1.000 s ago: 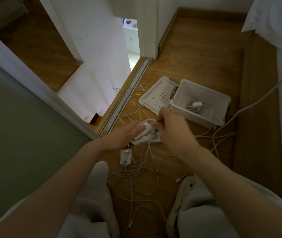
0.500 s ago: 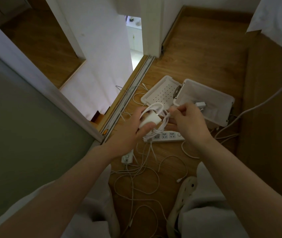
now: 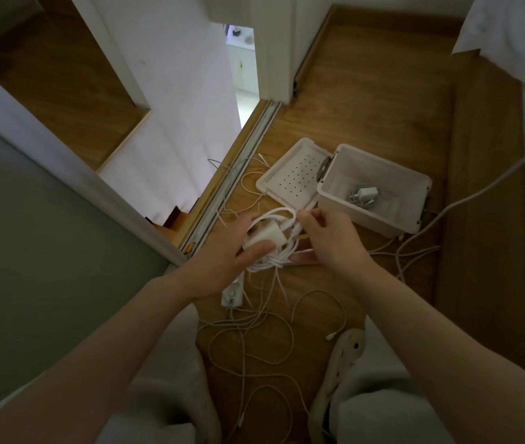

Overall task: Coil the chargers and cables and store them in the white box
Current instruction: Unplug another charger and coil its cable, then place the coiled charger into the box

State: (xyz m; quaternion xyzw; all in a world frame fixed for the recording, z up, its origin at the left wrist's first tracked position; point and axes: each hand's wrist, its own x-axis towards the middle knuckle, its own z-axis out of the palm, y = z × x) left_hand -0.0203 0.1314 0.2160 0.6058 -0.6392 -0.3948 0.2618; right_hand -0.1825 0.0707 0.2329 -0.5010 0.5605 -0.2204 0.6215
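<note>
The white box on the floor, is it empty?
No, a white charger with its cable wound up lies inside the white box.

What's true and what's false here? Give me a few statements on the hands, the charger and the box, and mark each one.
1. The left hand holds a white charger. True.
2. The box is closed. False: its lid lies open beside it.
3. The box holds nothing. False: a coiled charger lies inside.
4. The right hand pinches the cable looped round the charger. True.
5. Loose cables lie on the floor. True.
</note>
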